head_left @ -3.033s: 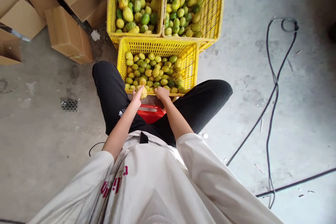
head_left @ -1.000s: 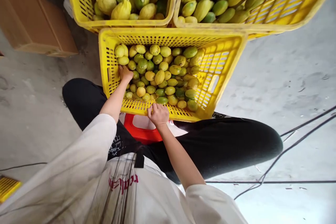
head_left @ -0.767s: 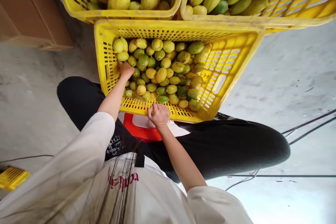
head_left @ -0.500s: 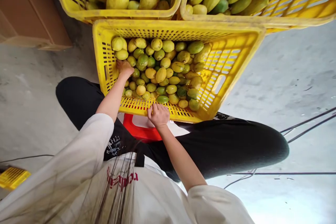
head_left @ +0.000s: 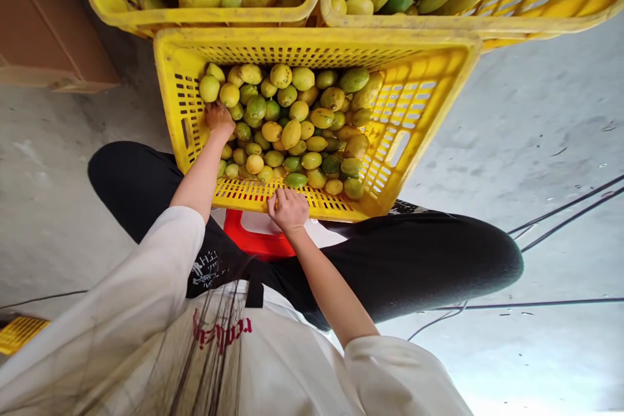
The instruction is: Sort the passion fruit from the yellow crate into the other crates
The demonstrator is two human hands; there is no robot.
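Observation:
A yellow plastic crate (head_left: 439, 104) in front of me holds many green and yellow lemons (head_left: 291, 134). My left hand (head_left: 220, 121) reaches down into it at the left end, among the fruit by the slotted side wall. Its fingertips dip out of sight, so I cannot tell if they grip anything. Beside those fingers lies a yellow lemon (head_left: 229, 95). At the near side, my right hand (head_left: 289, 209) is closed over the crate's rim, knuckles up.
Two more yellow crates, a left one (head_left: 195, 17) and a right one (head_left: 400, 21), stand beyond with larger fruit. A cardboard box (head_left: 43, 19) is at far left. Under the near rim shows a red plastic piece (head_left: 253, 244). Black cables (head_left: 575, 208) cross the floor at right.
The whole view has shifted slightly, moving the scene left and up. Lemons beside my left hand have rolled into new spots. My right hand keeps its hold on the rim.

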